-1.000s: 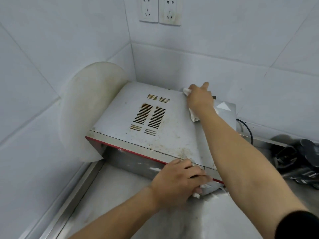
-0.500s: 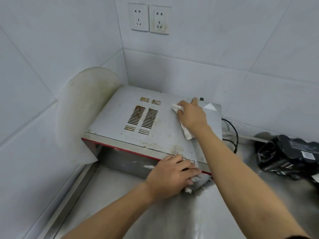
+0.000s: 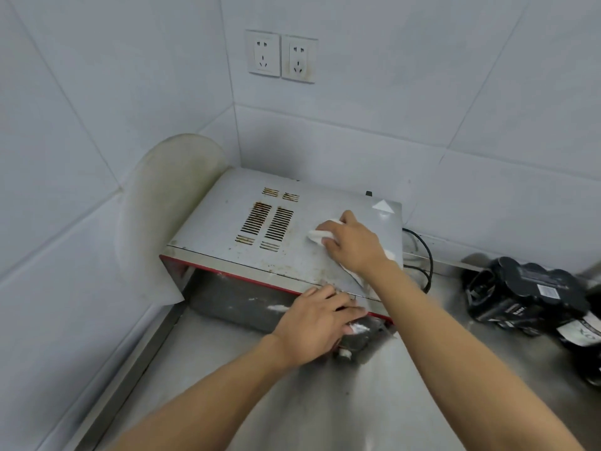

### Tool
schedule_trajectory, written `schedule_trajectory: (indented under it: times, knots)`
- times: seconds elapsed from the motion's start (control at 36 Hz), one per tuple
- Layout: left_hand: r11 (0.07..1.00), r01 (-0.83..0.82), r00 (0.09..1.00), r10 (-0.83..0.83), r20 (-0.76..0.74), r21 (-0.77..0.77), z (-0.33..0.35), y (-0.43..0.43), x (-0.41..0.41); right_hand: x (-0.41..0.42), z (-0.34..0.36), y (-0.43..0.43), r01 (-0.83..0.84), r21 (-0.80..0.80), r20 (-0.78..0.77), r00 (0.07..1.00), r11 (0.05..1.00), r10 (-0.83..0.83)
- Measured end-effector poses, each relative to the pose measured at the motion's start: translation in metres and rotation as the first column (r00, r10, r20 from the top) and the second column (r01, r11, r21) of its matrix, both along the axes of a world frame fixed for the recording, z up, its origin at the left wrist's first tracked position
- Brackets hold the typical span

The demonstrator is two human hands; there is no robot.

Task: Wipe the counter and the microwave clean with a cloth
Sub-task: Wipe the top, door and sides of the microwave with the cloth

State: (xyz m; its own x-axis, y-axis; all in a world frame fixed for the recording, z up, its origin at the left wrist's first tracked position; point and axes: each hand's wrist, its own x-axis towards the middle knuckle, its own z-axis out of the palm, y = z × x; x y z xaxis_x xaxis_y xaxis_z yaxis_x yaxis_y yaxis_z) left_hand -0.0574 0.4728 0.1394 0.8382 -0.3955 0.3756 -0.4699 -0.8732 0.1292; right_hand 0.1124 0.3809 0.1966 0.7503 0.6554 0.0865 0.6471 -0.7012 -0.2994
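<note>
Widest of all, the steel counter (image 3: 227,395): fills the near and right ground, hard, flat and smeared; looks able to take firm pressure without harm.

On its far left corner, close to the tiled walls, the microwave (image 3: 224,222): boxy, heavy-looking, stiff sheet metal, top speckled with brown grime, rusty vent slots left of centre. Likely to slide on smooth steel under a sideways push, so best braced at a front corner, clear of the thin slot edges.

Left hand (image 3: 317,322): palm down on the near right front corner of the microwave, fingers laid out flat over the top edge, gripping nothing that shows.

Right hand (image 3: 353,244): on the right part of the top, fingers bent and clamped on the cloth (image 3: 320,236), pressing it down.

Cloth white, small, probably soft and limp; wadded beyond the fingertips toward the vents, a tail trailing under the wrist. Light, liable to bunch or snag on the slots, so best kept folded under the whole palm.

Round pale board (image 3: 156,206) leaning at left; black cord (image 3: 426,262) and dark bundle (image 3: 520,294) at right.
</note>
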Motion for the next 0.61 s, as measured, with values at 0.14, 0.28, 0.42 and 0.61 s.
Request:
schedule_trajectory:
  times: [0.14,0.28,0.42,0.61]
  knots:
    - [1.0,-0.013,1.0,0.014,0.026,-0.003,0.001,-0.003,-0.002,-0.019,0.002,-0.01,-0.104,-0.012,-0.034,0.994,0.995,0.104]
    - [0.999,-0.016,0.998,0.018,0.06,-0.028,-0.001,-0.007,-0.004,-0.048,0.001,-0.041,-0.232,-0.025,-0.018,0.973,0.972,0.232]
    - [1.0,-0.016,0.999,0.017,0.036,-0.018,0.001,-0.005,-0.003,-0.022,-0.002,-0.033,-0.005,-0.011,0.04,0.999,1.0,0.005]
    - [1.0,-0.019,0.999,0.02,0.04,-0.025,-0.001,-0.005,-0.003,-0.015,-0.005,-0.015,0.266,0.037,0.028,0.963,0.963,-0.267]
